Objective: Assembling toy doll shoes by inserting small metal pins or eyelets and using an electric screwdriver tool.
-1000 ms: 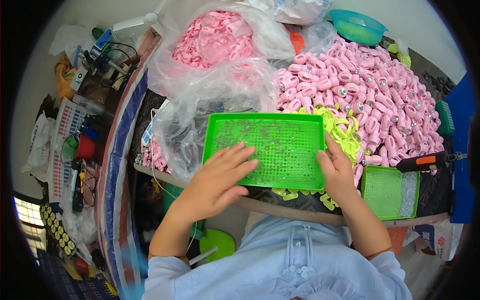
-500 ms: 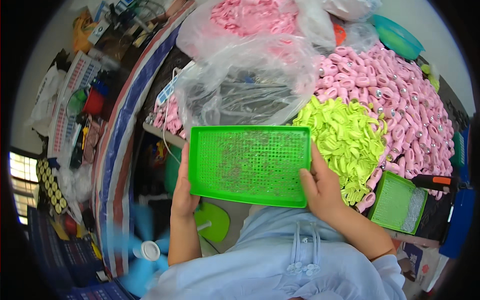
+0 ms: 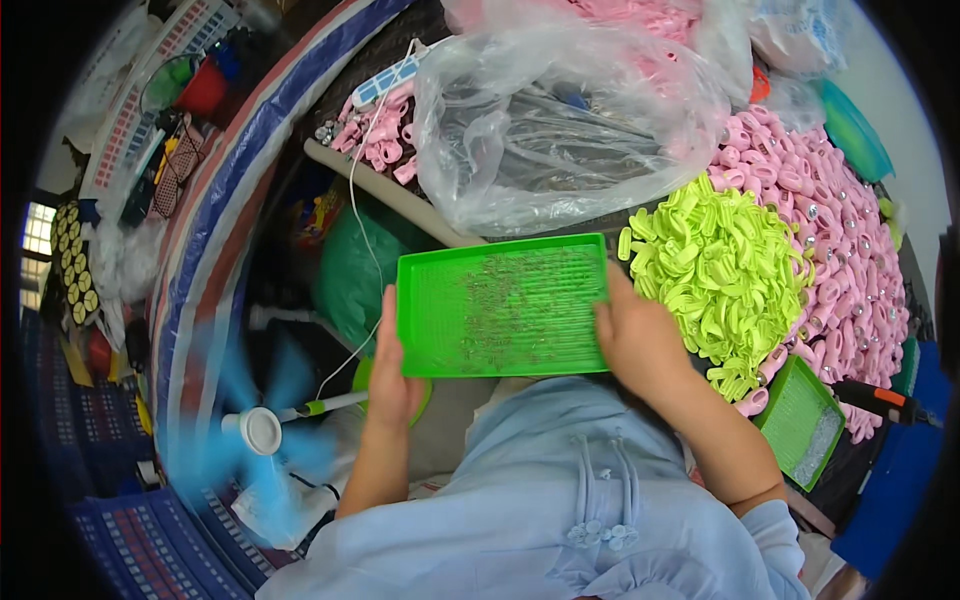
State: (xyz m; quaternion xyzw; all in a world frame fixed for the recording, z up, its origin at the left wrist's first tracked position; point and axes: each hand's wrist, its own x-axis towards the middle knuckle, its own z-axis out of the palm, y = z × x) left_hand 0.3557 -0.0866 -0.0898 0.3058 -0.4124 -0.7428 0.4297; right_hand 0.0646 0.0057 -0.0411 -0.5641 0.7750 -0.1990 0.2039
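Markings: The white bag at the upper right carries blue print, too small and curved to read. The held green tray shows no legible label.

Surface and room: The surface has a dark covering and a pale front edge. A striped sheet in blue, white and red-brown runs along its left. At the lower left stands a fan; its blue blades are blurred. A white cord hangs over the front edge from near a blue-and-white strip.

Quantities: Two green trays: one held, and a second tray on the surface at the right, with clear pieces along one end. One heap of yellow-green parts, one larger heap of pink parts beside it, one open clear bag, one teal bowl. Individual parts overlap and cannot be counted.

Holding: The held green tray is in front of the person's torso, near the front edge. The left hand supports its left end; the right hand grips its right end. The left fingers lie against the tray; the right fingers are partly hidden behind it. Small dark pieces lie scattered across its middle.
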